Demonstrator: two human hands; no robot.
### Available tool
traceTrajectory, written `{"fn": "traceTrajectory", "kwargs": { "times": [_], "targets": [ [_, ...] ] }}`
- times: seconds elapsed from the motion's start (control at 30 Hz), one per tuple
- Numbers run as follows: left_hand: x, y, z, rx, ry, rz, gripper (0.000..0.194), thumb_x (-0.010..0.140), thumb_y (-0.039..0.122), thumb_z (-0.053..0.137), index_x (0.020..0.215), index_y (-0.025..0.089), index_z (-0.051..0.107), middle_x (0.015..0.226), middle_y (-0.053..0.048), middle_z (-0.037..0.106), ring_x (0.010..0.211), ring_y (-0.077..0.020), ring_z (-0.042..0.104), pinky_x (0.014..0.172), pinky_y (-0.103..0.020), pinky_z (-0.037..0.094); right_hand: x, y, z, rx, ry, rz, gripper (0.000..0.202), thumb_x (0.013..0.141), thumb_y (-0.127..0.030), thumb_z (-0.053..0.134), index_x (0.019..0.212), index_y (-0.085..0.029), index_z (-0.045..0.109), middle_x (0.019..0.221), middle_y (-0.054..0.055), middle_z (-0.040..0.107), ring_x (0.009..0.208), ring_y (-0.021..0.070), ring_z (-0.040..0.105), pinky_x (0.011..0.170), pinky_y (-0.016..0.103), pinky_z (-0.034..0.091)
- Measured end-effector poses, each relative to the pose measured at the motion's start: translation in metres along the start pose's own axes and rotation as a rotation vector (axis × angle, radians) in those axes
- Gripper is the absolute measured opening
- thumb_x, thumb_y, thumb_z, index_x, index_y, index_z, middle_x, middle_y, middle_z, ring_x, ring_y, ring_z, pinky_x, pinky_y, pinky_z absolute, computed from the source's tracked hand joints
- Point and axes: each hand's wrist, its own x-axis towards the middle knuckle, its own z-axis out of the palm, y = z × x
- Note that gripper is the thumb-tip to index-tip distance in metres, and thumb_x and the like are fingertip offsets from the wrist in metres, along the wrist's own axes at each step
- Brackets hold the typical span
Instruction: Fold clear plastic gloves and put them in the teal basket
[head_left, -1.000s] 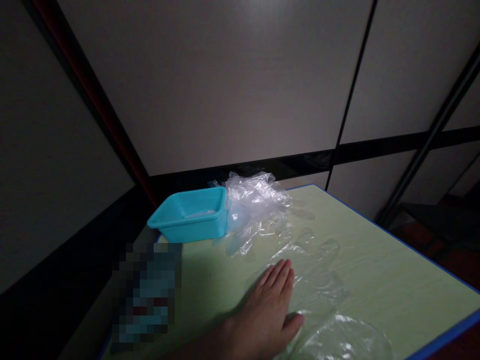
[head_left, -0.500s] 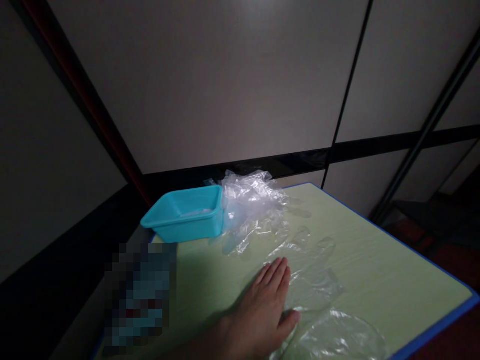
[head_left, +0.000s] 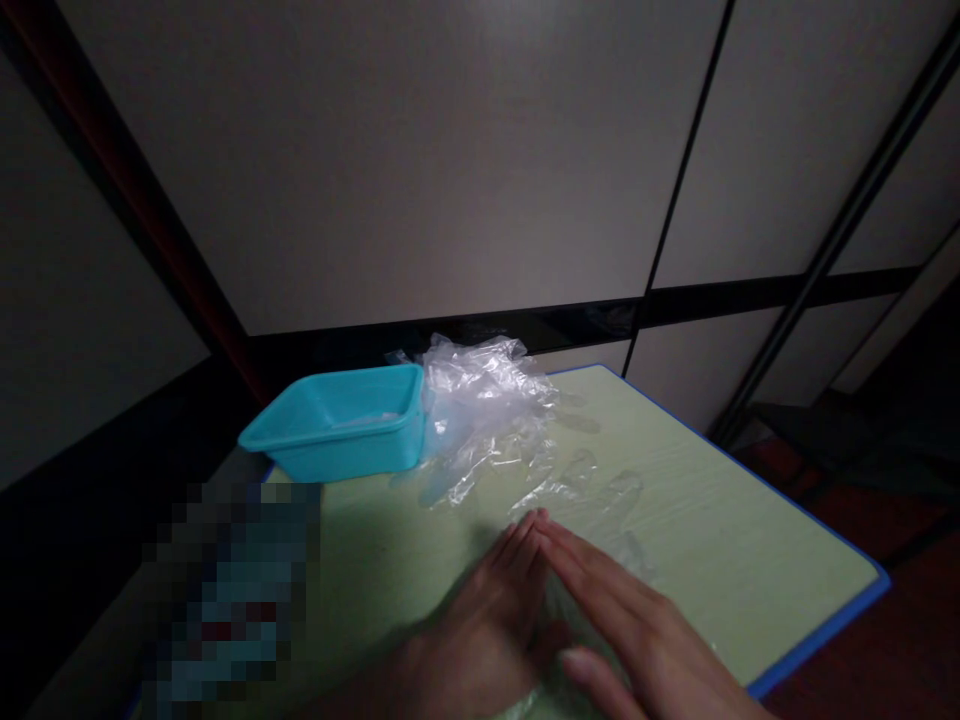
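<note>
A clear disposable plastic glove [head_left: 611, 495] lies on the pale green table, its fingers pointing away from me. My left hand [head_left: 491, 615] is at the glove's left side, fingers stretched out and close together. From the right comes my right hand [head_left: 641, 620], also with straight fingers; its fingertips meet the left hand's fingertips over the glove. Both hands are open, and I cannot tell whether any plastic is caught between them. Beneath the hands, most of the glove's lower part is hidden.
A heap of crumpled clear plastic gloves [head_left: 487, 390] sits at the back of the table [head_left: 675, 510]. Left of it stands a turquoise plastic basket [head_left: 367, 455]. A pixelated item [head_left: 240, 590] lies at the left edge. Cabinet panels [head_left: 450, 170] rise behind.
My right hand has come in from the lower right and joined the left. The left hand, flat on the glove before, has tilted. The view has shifted slightly right.
</note>
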Motion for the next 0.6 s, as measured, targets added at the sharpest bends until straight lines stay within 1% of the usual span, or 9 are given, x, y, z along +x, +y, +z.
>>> {"fn": "traceTrajectory", "kwargs": {
  "times": [0.07,0.1,0.17,0.27,0.37,0.5,0.6],
  "targets": [
    [0.001,0.001,0.001,0.029,-0.007,0.018,0.060,0.085,0.024,0.040,0.138,0.014,0.013,0.142,-0.011,0.022,0.130,-0.0229,0.019,0.106,-0.040,0.021,0.041,-0.008,-0.006,-0.032,-0.102,-0.006,0.067,0.085,-0.044,0.042,0.139,-0.012,0.017,0.142,0.015,0.023,0.128,0.0283,0.025,0.101,0.041,0.033],
    [0.002,0.002,0.001,0.043,-0.016,0.009,0.061,0.084,0.022,0.041,0.138,0.014,0.014,0.142,-0.011,0.022,0.130,-0.0227,0.019,0.106,-0.039,0.020,0.054,-0.010,-0.008,-0.052,-0.143,-0.002,0.070,0.086,-0.045,0.040,0.139,-0.009,0.011,0.143,0.015,0.018,0.129,0.0279,0.020,0.102,0.041,0.031],
    [0.002,0.002,0.000,0.070,-0.013,-0.016,0.064,0.082,0.021,0.042,0.138,0.012,0.014,0.142,-0.012,0.020,0.130,-0.0229,0.017,0.107,-0.039,0.019,0.065,-0.009,-0.009,-0.094,-0.179,0.007,0.071,0.087,-0.047,0.036,0.140,-0.009,0.007,0.143,0.014,0.013,0.130,0.0261,0.016,0.104,0.041,0.028],
    [0.000,0.001,0.000,0.107,0.002,-0.035,0.061,0.085,0.030,0.040,0.137,0.009,0.015,0.143,-0.013,0.014,0.131,-0.0231,0.012,0.107,-0.038,0.017,0.058,0.006,-0.014,-0.174,-0.182,0.022,0.069,0.087,-0.048,0.036,0.140,-0.012,0.008,0.143,0.011,0.014,0.130,0.0237,0.016,0.105,0.041,0.025],
    [-0.002,0.001,-0.001,0.130,-0.015,-0.072,0.061,0.088,0.040,0.034,0.137,0.007,0.017,0.144,-0.013,0.012,0.131,-0.0240,0.008,0.107,-0.038,0.017,0.047,0.024,-0.026,-0.256,-0.204,0.028,0.065,0.088,-0.047,0.035,0.139,-0.016,0.012,0.142,0.009,0.019,0.130,0.0233,0.019,0.105,0.041,0.024],
    [-0.001,0.004,-0.007,0.117,-0.097,-0.100,0.060,0.088,0.039,0.034,0.136,0.007,0.018,0.144,-0.013,0.009,0.132,-0.0233,0.004,0.106,-0.039,0.016,0.042,0.044,-0.038,-0.297,-0.228,0.058,0.062,0.088,-0.047,0.034,0.139,-0.018,0.013,0.142,0.008,0.020,0.129,0.0236,0.020,0.105,0.041,0.024],
    [0.000,0.005,-0.011,0.061,-0.109,-0.099,0.063,0.086,0.037,0.039,0.137,0.008,0.016,0.144,-0.012,0.006,0.132,-0.0226,0.001,0.106,-0.039,0.015,0.037,0.054,-0.048,-0.267,-0.215,0.110,0.061,0.088,-0.046,0.034,0.139,-0.018,0.015,0.143,0.010,0.020,0.129,0.0243,0.020,0.104,0.044,0.023]
  ]
}}
